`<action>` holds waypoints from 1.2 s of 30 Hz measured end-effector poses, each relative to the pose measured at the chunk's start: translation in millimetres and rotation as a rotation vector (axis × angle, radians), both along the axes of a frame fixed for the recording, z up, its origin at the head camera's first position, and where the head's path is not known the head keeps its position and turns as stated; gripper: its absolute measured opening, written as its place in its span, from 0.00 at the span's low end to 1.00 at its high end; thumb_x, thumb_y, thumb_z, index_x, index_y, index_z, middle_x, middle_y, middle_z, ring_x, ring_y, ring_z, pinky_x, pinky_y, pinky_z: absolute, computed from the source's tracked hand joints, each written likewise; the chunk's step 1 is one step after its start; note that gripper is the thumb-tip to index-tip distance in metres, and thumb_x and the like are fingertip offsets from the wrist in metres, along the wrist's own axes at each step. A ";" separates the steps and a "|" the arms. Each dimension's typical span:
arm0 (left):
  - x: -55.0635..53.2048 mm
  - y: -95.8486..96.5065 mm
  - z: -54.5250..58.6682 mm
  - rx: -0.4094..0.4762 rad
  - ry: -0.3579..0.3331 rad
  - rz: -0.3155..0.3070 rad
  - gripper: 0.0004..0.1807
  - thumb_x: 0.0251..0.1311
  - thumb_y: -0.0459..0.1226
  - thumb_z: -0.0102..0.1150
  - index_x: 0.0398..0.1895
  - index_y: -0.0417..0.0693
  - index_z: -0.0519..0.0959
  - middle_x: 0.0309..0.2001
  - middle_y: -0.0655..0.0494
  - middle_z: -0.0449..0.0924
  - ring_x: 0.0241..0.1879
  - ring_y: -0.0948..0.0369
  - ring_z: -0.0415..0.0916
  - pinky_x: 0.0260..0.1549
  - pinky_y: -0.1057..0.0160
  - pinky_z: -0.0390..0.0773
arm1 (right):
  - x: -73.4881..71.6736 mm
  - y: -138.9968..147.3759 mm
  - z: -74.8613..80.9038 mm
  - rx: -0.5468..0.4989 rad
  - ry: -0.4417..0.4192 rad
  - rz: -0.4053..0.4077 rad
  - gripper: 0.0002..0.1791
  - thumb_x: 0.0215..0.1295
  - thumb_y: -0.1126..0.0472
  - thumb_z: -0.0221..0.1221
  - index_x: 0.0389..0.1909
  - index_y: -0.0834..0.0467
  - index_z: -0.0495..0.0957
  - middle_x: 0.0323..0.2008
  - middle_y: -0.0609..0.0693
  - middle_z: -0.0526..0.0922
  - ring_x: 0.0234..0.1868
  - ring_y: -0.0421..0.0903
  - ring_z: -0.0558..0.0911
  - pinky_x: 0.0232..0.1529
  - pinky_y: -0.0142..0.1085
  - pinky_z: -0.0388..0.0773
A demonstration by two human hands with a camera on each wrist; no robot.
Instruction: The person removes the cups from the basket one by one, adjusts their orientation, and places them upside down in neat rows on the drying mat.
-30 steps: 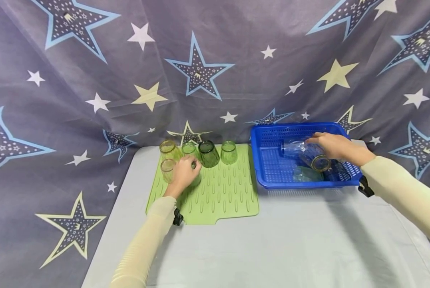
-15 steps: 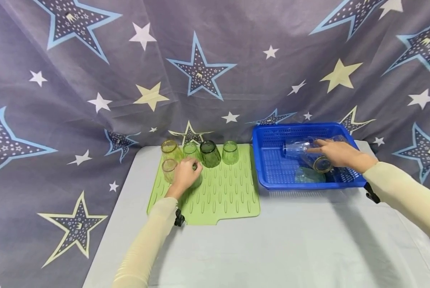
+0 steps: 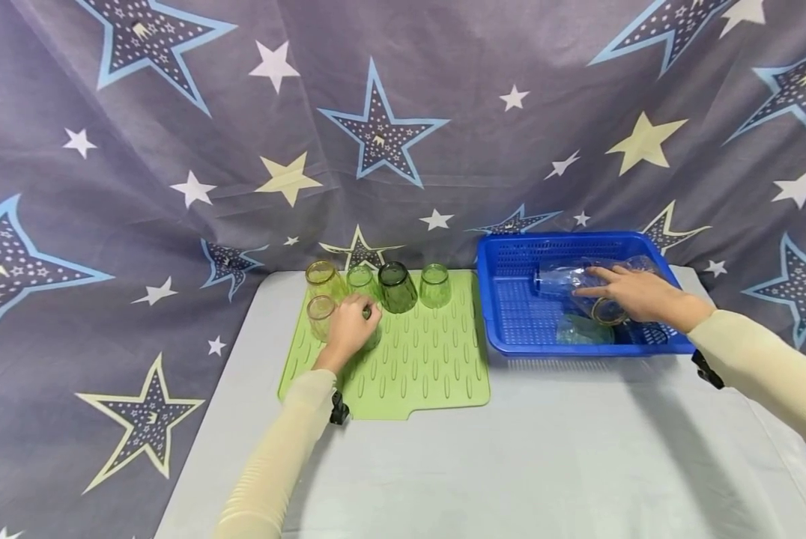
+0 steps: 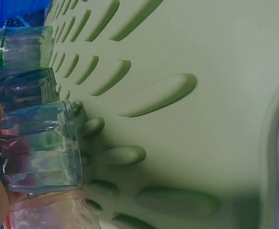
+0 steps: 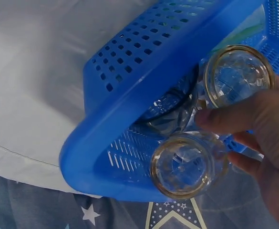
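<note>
On the green drying mat (image 3: 443, 374), my left hand (image 3: 352, 326) grips a clear bluish glass (image 4: 39, 148), its rim on the mat in the left wrist view. A pink-tinted glass (image 3: 320, 318) stands beside it. Behind are a yellow glass (image 3: 325, 278), a green glass (image 3: 362, 278), a dark green glass (image 3: 398, 290) and another green glass (image 3: 435, 286). My right hand (image 3: 646, 296) is over the blue basket (image 3: 511, 349), fingers spread. In the right wrist view its thumb and fingers lie by two amber-rimmed glasses, one upper (image 5: 237, 76) and one lower (image 5: 182, 169).
Inside the basket lie a clear glass (image 3: 556, 278), a pale greenish glass (image 3: 583, 329) and a dark-rimmed glass (image 5: 172, 112). The basket's raised wall stands close to the mat's right edge. A star-patterned cloth (image 3: 403, 187) hangs behind the white table (image 3: 511, 449).
My right hand has shifted slightly right over the basket and its fingers have spread, uncovering more of the glasses. My left hand stays on its glass. The head view has shifted slightly.
</note>
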State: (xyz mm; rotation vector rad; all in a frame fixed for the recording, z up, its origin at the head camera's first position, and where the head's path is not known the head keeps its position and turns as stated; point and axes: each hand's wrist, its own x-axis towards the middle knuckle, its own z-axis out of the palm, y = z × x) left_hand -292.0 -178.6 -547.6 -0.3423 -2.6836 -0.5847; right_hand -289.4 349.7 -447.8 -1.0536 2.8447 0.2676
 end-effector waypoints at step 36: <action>0.0 0.7 0.3 -0.015 -0.008 0.013 0.09 0.65 0.36 0.56 0.36 0.42 0.85 0.40 0.44 0.87 0.39 0.47 0.83 0.36 0.50 0.83 | -12.1 -41.4 7.9 -0.278 -0.189 -0.049 0.44 0.42 0.58 0.80 0.63 0.65 0.76 0.60 0.68 0.80 0.55 0.68 0.82 0.50 0.60 0.82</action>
